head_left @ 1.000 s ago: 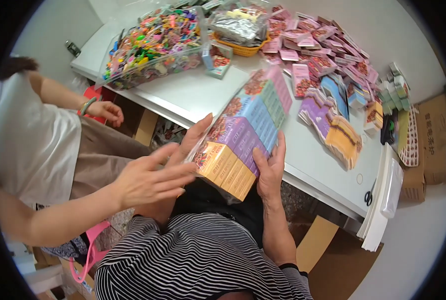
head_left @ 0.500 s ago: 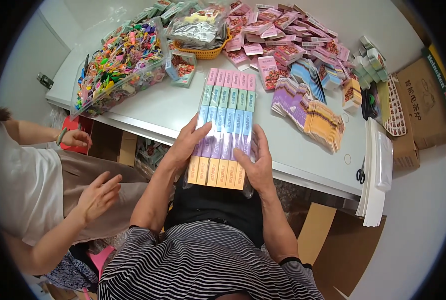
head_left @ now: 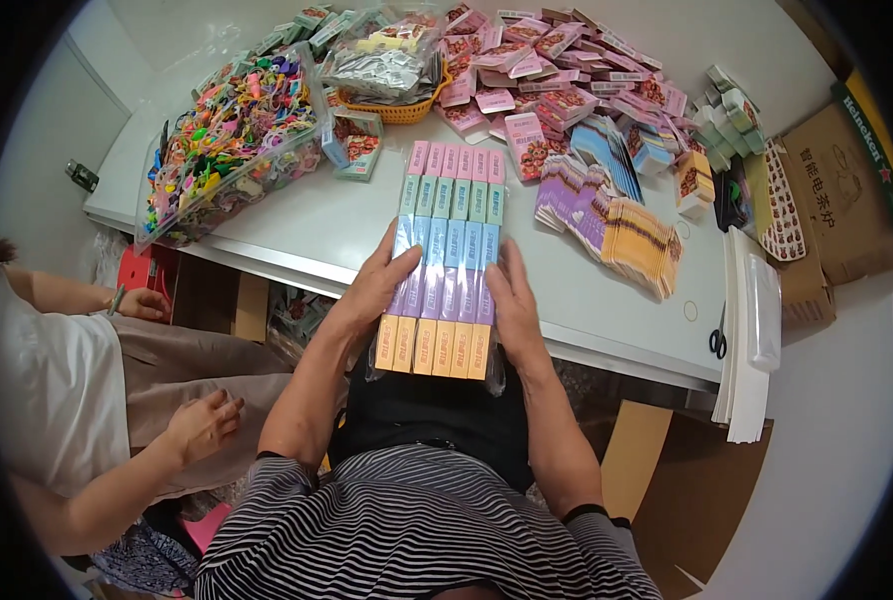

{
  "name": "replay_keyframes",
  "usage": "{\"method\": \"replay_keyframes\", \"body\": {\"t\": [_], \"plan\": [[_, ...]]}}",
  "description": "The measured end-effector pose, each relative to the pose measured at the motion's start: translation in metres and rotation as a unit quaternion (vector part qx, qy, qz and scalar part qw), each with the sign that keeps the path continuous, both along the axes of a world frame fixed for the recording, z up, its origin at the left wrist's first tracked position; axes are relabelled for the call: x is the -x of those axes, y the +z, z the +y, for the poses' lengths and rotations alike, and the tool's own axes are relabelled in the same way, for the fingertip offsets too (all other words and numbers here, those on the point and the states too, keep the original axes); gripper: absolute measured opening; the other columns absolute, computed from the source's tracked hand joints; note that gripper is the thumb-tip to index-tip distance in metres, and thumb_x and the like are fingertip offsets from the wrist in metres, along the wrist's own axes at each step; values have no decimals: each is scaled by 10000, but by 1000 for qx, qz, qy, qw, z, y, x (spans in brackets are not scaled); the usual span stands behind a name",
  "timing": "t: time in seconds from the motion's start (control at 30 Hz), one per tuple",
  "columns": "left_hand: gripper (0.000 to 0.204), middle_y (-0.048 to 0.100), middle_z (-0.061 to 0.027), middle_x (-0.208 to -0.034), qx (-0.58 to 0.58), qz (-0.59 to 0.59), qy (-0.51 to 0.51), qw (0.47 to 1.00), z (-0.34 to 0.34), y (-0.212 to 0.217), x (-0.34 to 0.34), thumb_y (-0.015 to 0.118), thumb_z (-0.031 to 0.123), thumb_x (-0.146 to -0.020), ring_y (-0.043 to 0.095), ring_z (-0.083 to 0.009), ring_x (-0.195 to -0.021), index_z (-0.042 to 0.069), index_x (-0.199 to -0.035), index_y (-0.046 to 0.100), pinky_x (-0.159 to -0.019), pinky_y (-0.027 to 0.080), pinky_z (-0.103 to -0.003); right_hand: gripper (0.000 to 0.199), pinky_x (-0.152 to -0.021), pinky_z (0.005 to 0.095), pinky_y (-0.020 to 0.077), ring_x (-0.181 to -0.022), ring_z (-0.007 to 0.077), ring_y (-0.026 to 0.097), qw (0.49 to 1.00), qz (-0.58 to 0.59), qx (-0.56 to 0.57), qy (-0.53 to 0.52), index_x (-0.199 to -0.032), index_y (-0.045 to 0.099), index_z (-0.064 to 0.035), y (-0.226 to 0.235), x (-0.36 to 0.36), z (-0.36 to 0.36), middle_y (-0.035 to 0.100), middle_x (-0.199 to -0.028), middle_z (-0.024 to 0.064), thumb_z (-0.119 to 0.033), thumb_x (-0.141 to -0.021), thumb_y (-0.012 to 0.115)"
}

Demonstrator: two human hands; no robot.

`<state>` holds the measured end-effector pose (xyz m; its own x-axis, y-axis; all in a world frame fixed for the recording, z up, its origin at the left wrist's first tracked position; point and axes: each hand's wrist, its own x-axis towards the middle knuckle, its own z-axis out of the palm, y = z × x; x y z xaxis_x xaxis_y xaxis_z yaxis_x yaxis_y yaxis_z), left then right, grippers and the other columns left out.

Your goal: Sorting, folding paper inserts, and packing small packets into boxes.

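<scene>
A clear-wrapped pack of small boxes [head_left: 452,245] lies between my hands at the table's front edge, its near end over my lap. Its bands run pink, green, blue, purple and orange from far to near. My left hand [head_left: 379,277] grips the left side, thumb across the top and fingers mostly hidden beneath. Along the right side my right hand [head_left: 513,305] holds the pack, its thumb at the edge and its fingers bent beside it. Loose wrap sticks out at the near end.
On the white table [head_left: 267,235] stand a clear bin of colourful trinkets [head_left: 237,140], a yellow basket [head_left: 399,110], heaped pink boxes [head_left: 557,65], and fanned purple and orange cartons [head_left: 612,225]. Scissors [head_left: 718,342] lie at right. Another person's hand [head_left: 205,425] is at left.
My right thumb has slid off the pack's top to its right edge. The pack is nearly in place. The other person's hands have lowered toward their lap.
</scene>
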<state>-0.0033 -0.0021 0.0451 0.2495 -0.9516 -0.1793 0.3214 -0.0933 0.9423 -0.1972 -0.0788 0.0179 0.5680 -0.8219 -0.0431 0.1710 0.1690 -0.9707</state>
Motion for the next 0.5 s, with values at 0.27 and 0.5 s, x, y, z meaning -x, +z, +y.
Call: {"method": "replay_keyframes", "body": {"t": [0.27,0.5], "plan": [[774,325,-146,-1613,50,133,-7,990,-7,6,3,360,536,-1073,380,-262,-1439,12,-1606,154,-1194,307,-375,664,-1185,342,267,-1440,223,335,998,-57,21,6,-1591,164,25,-12,-3,-16,326,-1585,167,-366,-1092,363],[668,428,-101,-1542,83,99,0,992,-39,-17,0,324,545,-1082,458,-228,-1365,116,-1593,292,-1149,367,-346,717,-1224,360,183,-1496,246,221,994,-103,39,24,-1599,85,15,-26,-32,-42,229,-1629,166,-417,-1097,358]]}}
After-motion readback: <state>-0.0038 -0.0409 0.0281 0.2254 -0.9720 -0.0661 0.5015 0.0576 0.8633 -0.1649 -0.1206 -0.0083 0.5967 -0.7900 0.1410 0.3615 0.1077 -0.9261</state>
